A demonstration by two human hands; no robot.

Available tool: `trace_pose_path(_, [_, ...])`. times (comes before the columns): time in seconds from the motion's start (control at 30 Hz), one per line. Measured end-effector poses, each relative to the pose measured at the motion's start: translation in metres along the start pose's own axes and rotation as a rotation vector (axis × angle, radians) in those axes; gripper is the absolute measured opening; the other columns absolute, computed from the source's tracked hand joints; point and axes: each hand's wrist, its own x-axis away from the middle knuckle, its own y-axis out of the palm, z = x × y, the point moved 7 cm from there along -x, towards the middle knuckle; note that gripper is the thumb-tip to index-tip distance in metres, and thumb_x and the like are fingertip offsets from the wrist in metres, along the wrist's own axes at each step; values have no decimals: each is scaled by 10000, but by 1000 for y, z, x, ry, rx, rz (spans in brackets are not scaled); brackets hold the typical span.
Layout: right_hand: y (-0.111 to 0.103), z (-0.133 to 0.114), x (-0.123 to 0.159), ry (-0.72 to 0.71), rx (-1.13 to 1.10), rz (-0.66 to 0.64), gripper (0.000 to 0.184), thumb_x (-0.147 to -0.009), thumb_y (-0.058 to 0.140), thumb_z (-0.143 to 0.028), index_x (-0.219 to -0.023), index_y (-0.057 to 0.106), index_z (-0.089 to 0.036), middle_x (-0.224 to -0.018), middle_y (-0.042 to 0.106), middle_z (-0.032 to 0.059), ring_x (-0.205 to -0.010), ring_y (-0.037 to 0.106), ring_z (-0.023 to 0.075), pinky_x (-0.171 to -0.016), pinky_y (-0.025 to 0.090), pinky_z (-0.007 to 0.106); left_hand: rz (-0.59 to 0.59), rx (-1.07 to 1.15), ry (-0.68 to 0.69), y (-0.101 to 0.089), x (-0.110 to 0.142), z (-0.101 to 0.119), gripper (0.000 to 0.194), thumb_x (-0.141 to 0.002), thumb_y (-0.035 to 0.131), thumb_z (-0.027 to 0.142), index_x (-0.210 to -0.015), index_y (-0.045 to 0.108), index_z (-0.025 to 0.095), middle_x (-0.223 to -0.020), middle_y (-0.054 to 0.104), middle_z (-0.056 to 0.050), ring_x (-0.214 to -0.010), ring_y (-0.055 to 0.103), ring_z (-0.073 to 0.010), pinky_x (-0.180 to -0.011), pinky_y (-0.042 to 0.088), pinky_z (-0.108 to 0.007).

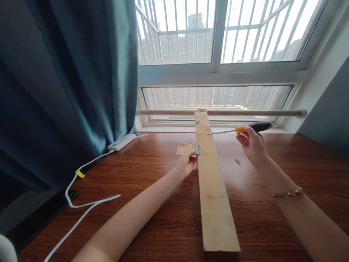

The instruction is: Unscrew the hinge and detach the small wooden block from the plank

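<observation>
A long pale wooden board (215, 193) lies lengthwise on the table, its far end by the window rail. At its left edge sits a metal hinge (196, 149), joining it to a small wood block (183, 148). My left hand (187, 162) is closed on the block beside the hinge, thumb near the metal. Held up right of the board, a screwdriver (257, 126) with a black and yellow handle is in my right hand (251, 143). Its shaft points left, with the tip over the board. A few dark screws (237, 162) lie between the board and my right hand.
The brown wooden table (152, 218) runs up to the window. A white power strip (121, 142) with a white cable (91, 203) lies at left, below a blue curtain (81, 72). A horizontal rail (253, 113) crosses in front of the window.
</observation>
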Motion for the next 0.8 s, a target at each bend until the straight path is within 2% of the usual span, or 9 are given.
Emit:
trace_pose_path(0.07, [13,-1,14,19,-96,-58,211,-581,720,-242,-731,604,-149,-690,657,15,-565,601,109,-562,553,215,-1,-6,-1,0,0,0,169,-741,524,-43,-770,624,90,-741,674,-72,-624,618,-126,-604,520,-215])
trace_pose_path(0.23, [34,8,38,-34,68,-127,254,-549,776,-253,-701,650,-93,-681,672,51,-550,619,146,-540,579,278,-12,-6,-10,1,1,0,149,-753,518,-32,-752,621,75,-722,666,-74,-603,607,-117,-585,513,-209])
trace_pose_path(0.4, [32,7,41,-89,111,-96,251,-550,782,-253,-681,645,-89,-658,666,47,-518,618,149,-523,583,285,4,-12,-15,1,2,0,149,-746,525,-28,-746,621,86,-752,671,-88,-633,616,-133,-631,525,-234])
trace_pose_path(0.8, [31,3,42,-116,145,-83,264,-549,781,-275,-675,633,-97,-641,663,44,-489,608,147,-486,566,275,-15,-11,-11,2,2,0,153,-747,523,-26,-721,623,86,-732,667,-88,-636,617,-135,-644,527,-237])
